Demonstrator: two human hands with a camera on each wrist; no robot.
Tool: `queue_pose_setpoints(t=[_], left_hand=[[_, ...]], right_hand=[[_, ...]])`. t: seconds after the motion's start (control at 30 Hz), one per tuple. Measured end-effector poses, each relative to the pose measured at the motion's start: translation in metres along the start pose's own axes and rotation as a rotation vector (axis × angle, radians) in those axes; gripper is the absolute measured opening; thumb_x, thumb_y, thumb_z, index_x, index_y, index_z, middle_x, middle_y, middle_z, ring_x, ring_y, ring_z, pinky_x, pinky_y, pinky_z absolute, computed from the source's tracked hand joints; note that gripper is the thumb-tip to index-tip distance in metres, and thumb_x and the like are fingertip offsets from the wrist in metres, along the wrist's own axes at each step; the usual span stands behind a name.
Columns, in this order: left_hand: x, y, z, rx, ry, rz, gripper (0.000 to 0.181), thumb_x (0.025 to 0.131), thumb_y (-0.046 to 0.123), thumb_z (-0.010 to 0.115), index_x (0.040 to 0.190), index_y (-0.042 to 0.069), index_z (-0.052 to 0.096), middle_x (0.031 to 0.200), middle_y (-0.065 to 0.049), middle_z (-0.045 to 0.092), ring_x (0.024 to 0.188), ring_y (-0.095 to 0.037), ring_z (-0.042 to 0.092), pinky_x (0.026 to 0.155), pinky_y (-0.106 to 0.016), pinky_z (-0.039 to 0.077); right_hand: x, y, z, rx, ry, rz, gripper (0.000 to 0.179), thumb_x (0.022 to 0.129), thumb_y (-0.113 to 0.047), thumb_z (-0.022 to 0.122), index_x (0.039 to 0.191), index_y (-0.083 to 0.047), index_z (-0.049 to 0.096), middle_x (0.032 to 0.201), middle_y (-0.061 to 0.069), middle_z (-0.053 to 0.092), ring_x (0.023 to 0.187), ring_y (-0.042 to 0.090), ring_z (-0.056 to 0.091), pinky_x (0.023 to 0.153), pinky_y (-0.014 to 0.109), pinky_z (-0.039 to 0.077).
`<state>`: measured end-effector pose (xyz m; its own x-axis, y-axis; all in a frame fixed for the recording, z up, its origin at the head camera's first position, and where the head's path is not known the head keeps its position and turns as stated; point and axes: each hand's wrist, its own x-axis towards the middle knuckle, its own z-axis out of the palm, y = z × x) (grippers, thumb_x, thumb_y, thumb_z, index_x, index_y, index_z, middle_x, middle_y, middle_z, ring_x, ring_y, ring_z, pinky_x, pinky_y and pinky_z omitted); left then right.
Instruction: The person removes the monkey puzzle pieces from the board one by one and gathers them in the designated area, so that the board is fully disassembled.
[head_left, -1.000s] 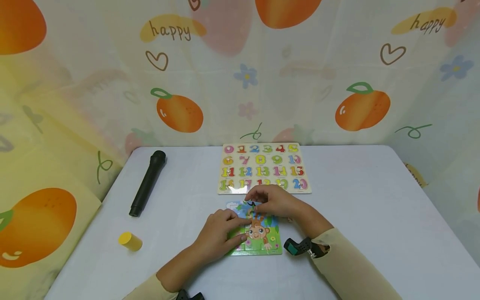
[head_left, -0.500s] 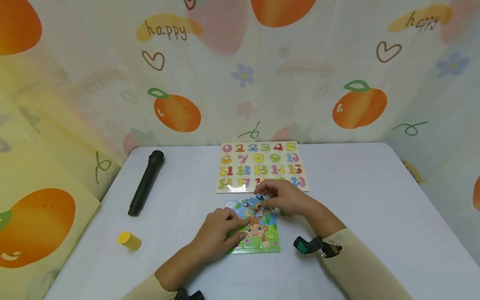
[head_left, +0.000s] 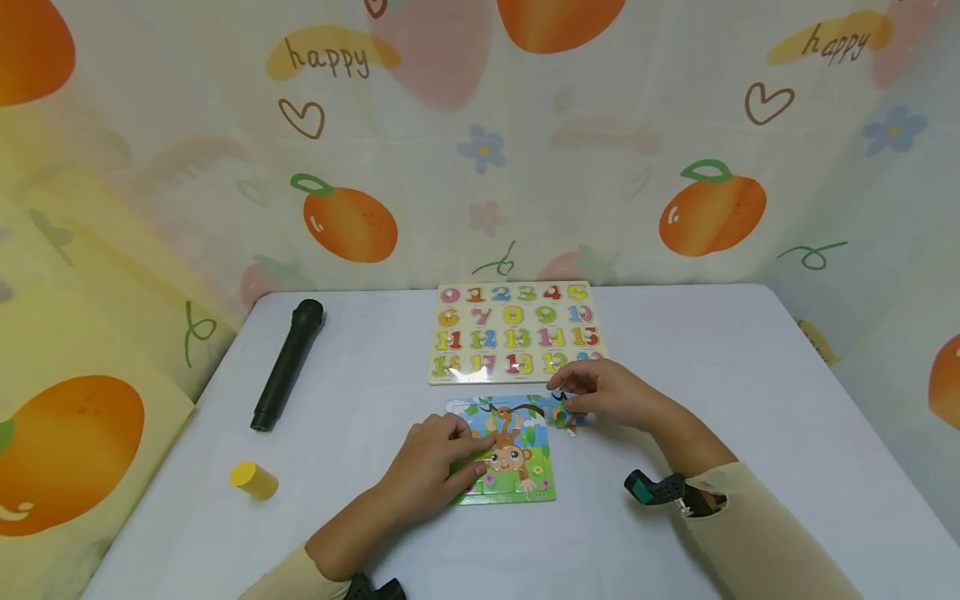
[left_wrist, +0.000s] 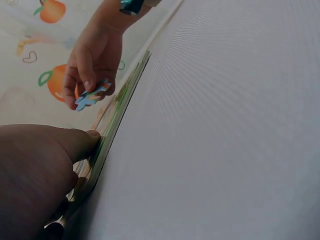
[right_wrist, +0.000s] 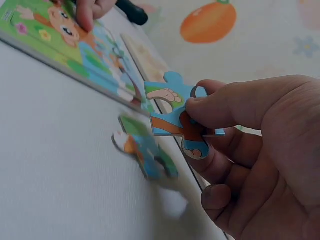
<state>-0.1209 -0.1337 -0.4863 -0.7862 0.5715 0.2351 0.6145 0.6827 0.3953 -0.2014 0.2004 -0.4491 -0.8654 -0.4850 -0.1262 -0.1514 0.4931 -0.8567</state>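
Note:
In the head view a jigsaw puzzle [head_left: 534, 492] with a monkey hanging from a branch lies flat on the table. My left hand [head_left: 427, 462] rests on its left side, with extended index finger and thumb touching the picture. My right hand [head_left: 611, 392] is just off the puzzle's upper right corner. Between thumb and fingers it pinches a jigsaw piece [right_wrist: 167, 120] showing blue, brown and a small foot, raised above the table in the right wrist view. Below it a second, loose piece [right_wrist: 142, 150] lies on the white tabletop beside the puzzle.
Behind the puzzle lies a wooden number board [head_left: 480, 329], close to my right fingertips. At the left are a black microphone-shaped stick [head_left: 288, 367] and a yellow cylinder [head_left: 253, 481]. A fruit-print cloth [head_left: 487, 208] hangs behind the table [head_left: 712, 358].
My right hand has moved right, from above the puzzle to beyond its upper right corner, with the jigsaw piece in it. My left hand has stayed on the puzzle.

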Motion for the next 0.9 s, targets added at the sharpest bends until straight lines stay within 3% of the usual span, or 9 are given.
queue_pose_setpoints(t=[0.63,0.9], left_hand=[[0.001,-0.006,-0.002,0.0,-0.011,0.019,0.042,0.099,0.032,0.078,0.141,0.032,0.072,0.104,0.012,0.051,0.097,-0.011,0.043,0.085,-0.037,0.036],[0.0,-0.005,-0.002,-0.015,-0.015,-0.002,0.041,0.099,0.032,0.078,0.14,0.033,0.073,0.105,0.013,0.052,0.096,-0.011,0.043,0.085,-0.038,0.035]], right_hand=[[-0.035,0.034,-0.034,0.035,0.024,0.073,0.025,0.094,0.001,0.072,0.119,-0.003,0.077,0.106,0.01,0.073,0.096,0.026,0.063,0.079,0.028,0.055],[-0.039,0.037,-0.033,-0.063,0.063,0.082,0.025,0.094,0.001,0.074,0.118,-0.007,0.079,0.114,0.006,0.075,0.088,0.023,0.064,0.076,0.027,0.053]])
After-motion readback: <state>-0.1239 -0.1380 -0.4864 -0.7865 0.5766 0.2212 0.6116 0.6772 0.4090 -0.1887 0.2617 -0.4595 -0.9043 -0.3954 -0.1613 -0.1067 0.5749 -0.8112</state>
